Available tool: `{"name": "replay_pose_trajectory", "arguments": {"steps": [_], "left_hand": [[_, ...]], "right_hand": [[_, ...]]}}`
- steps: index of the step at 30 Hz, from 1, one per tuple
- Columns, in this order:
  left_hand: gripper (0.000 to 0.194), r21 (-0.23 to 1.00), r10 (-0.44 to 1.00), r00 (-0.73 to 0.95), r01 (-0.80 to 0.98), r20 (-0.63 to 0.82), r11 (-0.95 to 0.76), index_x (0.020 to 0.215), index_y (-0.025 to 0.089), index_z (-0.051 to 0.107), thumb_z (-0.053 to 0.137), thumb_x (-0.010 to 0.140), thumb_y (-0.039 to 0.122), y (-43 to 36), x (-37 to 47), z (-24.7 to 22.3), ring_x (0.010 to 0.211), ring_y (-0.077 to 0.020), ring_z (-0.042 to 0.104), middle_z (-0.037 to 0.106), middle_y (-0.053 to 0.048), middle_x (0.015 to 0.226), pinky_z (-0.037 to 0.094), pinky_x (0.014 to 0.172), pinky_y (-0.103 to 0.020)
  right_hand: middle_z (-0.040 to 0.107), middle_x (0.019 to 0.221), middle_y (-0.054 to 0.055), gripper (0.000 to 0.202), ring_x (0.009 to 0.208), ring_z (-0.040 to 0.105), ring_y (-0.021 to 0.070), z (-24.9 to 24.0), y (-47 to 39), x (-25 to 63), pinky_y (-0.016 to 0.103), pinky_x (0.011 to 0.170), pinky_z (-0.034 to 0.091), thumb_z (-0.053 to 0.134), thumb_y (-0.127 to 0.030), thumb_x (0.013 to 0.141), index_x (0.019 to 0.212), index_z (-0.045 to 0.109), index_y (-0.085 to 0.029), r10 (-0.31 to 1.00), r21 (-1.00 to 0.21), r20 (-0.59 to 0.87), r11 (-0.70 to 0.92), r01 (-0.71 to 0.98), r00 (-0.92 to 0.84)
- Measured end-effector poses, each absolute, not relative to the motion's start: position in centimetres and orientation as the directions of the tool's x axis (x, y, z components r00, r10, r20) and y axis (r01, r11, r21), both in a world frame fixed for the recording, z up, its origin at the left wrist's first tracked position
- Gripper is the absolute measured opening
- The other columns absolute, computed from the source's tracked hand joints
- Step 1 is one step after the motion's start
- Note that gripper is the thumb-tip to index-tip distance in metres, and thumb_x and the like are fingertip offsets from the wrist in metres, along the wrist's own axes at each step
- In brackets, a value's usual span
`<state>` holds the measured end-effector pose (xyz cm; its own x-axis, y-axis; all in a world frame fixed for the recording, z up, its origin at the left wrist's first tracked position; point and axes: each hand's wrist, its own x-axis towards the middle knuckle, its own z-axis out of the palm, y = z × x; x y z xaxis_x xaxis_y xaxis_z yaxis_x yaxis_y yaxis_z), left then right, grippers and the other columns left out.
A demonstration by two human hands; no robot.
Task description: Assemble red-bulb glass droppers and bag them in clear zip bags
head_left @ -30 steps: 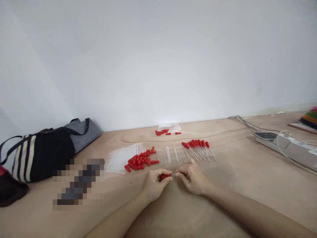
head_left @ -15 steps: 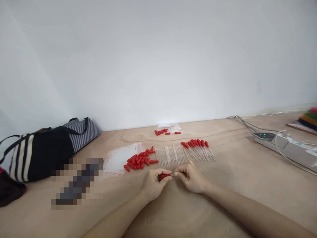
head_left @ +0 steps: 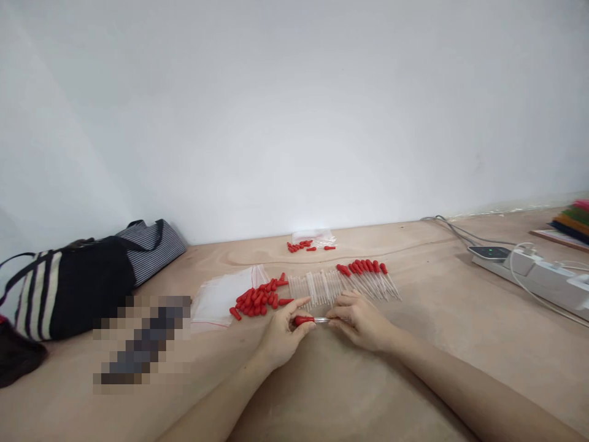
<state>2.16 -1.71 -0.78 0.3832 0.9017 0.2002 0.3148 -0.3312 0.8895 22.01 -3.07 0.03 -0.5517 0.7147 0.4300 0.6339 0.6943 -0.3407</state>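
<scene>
Between my hands lies a dropper, its red rubber bulb (head_left: 304,320) fitted on a clear tube (head_left: 321,320). My left hand (head_left: 284,331) is around the bulb, thumb along its lower side and index finger raised off it. The fingers of my right hand (head_left: 361,319) are closed on the tube, hiding its far part. Beyond my left hand is a pile of loose red bulbs (head_left: 257,298). A row of clear tubes (head_left: 317,285) lies past both hands. To its right, several droppers with red bulbs (head_left: 368,267) lie side by side.
Clear plastic bags (head_left: 216,294) lie left of the bulb pile. More bulbs (head_left: 299,245) and a small bag (head_left: 313,234) are near the wall. A black bag (head_left: 96,282) and a blurred-out dark object (head_left: 147,341) lie left. A white power strip (head_left: 534,276) with cables stands right.
My right hand has slid a little right along the tube, so more of it shows. My left index finger has lifted away from the bulb.
</scene>
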Motion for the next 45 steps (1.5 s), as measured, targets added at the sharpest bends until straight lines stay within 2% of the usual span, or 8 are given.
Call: {"name": "replay_pose_trajectory", "arguments": {"steps": [3,7,10,14,21,28,35,45], "left_hand": [[0.052,0.715,0.869,0.347,0.498,0.353,-0.490,0.120,0.022,0.043,0.060,0.070,0.029,-1.2,1.1,-0.1,0.088,-0.0200,0.054,0.061,-0.005,0.097,0.041,0.080,-0.034],[0.030,0.351,0.773,0.314,0.753,0.551,-0.556,0.102,0.024,0.058,0.057,0.072,0.027,0.2,-0.7,0.6,0.097,-0.0241,0.048,0.058,-0.005,0.101,0.035,0.084,-0.040],[0.020,0.177,0.768,0.274,0.877,0.578,-0.446,0.092,0.023,0.063,0.056,0.073,0.026,1.2,-1.6,0.6,0.095,-0.0260,0.047,0.056,-0.007,0.101,0.034,0.079,-0.040],[0.019,0.068,0.797,0.275,0.928,0.538,-0.366,0.090,0.024,0.064,0.057,0.073,0.029,1.9,-2.0,0.3,0.097,-0.0274,0.044,0.054,-0.008,0.106,0.032,0.077,-0.041],[0.015,0.044,0.795,0.347,0.905,0.499,-0.423,0.086,0.029,0.065,0.057,0.074,0.028,1.7,-1.8,0.0,0.100,-0.0258,0.042,0.053,-0.006,0.107,0.029,0.081,-0.042],[0.012,0.075,0.811,0.368,0.892,0.456,-0.447,0.082,0.026,0.063,0.055,0.075,0.023,1.7,-1.3,-0.3,0.101,-0.0249,0.042,0.054,-0.005,0.104,0.028,0.082,-0.043],[0.005,0.159,0.791,0.338,0.867,0.510,-0.473,0.079,0.021,0.056,0.052,0.076,0.019,2.0,-1.4,-0.6,0.097,-0.0252,0.045,0.056,-0.005,0.097,0.032,0.081,-0.044],[0.007,0.284,0.672,0.414,0.678,0.614,-0.678,0.083,0.018,0.050,0.044,0.080,0.017,1.6,-0.9,-0.4,0.076,-0.0180,0.053,0.056,-0.003,0.079,0.043,0.068,-0.031]], "right_hand": [[0.059,0.073,0.006,0.022,0.069,0.053,0.0156,-0.2,-2.3,23.0,0.026,0.063,0.038,0.042,-0.023,0.082,0.083,0.063,-0.018,0.777,-0.412,0.465,0.614,0.674,-0.424],[0.063,0.075,0.005,0.024,0.062,0.055,0.0150,-1.2,-0.2,25.2,0.026,0.059,0.040,0.042,-0.027,0.079,0.089,0.061,-0.017,0.881,-0.581,0.473,0.296,0.758,0.019],[0.063,0.070,0.004,0.024,0.064,0.056,0.0178,-2.0,1.2,26.4,0.028,0.059,0.038,0.043,-0.029,0.077,0.088,0.060,-0.016,0.876,-0.553,0.436,0.079,0.830,0.207],[0.064,0.073,0.007,0.021,0.075,0.057,0.0225,-2.6,1.8,26.6,0.030,0.060,0.036,0.045,-0.028,0.075,0.087,0.058,-0.017,0.883,-0.449,0.381,-0.082,0.890,0.273],[0.064,0.071,0.008,0.023,0.076,0.057,0.0243,-2.1,1.6,26.0,0.038,0.072,0.031,0.042,-0.034,0.078,0.081,0.061,-0.020,0.894,-0.319,0.339,-0.185,0.930,0.294],[0.064,0.068,0.009,0.032,0.075,0.057,0.0249,-2.0,1.6,25.9,0.039,0.074,0.027,0.042,-0.042,0.077,0.087,0.061,-0.018,0.892,-0.312,0.327,-0.209,0.927,0.311],[0.063,0.088,0.008,0.029,0.086,0.051,0.0230,-1.4,1.7,24.5,0.038,0.080,0.022,0.042,-0.040,0.077,0.077,0.062,-0.019,0.832,-0.312,0.480,-0.136,0.940,0.280],[0.061,0.093,0.014,0.027,0.092,0.049,0.0271,-0.2,3.7,21.9,0.042,0.079,0.023,0.049,-0.032,0.072,0.078,0.065,-0.013,0.924,-0.187,0.253,-0.244,0.951,0.287]]}}
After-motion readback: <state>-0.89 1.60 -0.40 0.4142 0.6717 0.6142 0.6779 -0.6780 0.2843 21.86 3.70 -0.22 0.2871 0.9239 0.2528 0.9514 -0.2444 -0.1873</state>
